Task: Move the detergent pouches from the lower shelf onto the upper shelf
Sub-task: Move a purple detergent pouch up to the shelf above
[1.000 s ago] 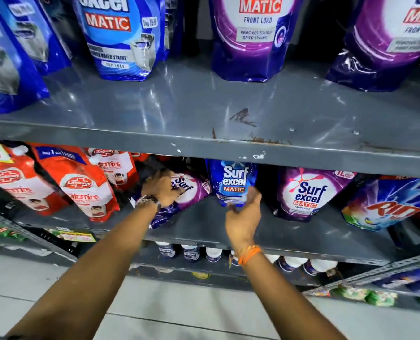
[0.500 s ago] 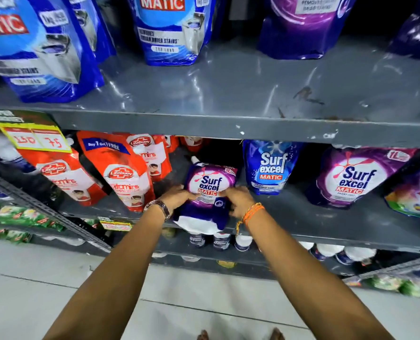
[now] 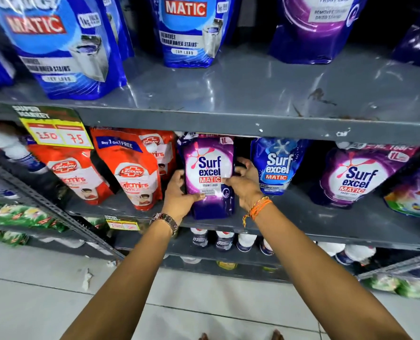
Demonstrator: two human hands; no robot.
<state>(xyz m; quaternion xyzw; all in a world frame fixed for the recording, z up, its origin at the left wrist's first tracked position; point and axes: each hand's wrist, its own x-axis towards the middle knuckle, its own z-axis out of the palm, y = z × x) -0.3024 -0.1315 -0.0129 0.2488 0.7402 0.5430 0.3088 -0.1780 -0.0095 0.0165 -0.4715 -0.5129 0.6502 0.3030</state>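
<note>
A purple Surf Excel Matic pouch [image 3: 210, 175] stands upright at the front of the lower shelf [image 3: 326, 224]. My left hand [image 3: 179, 195] grips its left side and my right hand [image 3: 243, 182] grips its right side. To its right on the same shelf stand a blue Surf Excel pouch [image 3: 276, 165] and another purple pouch [image 3: 356, 177]. The upper shelf [image 3: 253, 94] holds large blue pouches [image 3: 59, 45] on the left and purple pouches [image 3: 314, 28] on the right, with bare grey metal in front of them.
Red Lifebuoy refill pouches [image 3: 132, 168] crowd the lower shelf left of my hands. A yellow price tag [image 3: 56, 136] hangs from the upper shelf's edge. White bottles [image 3: 224, 240] stand on the shelf below. A multicoloured pouch [image 3: 415, 197] sits at far right.
Both hands closed on the purple pouch, which lay tilted on the shelf, and raised it upright. The camera moved closer and to the left.
</note>
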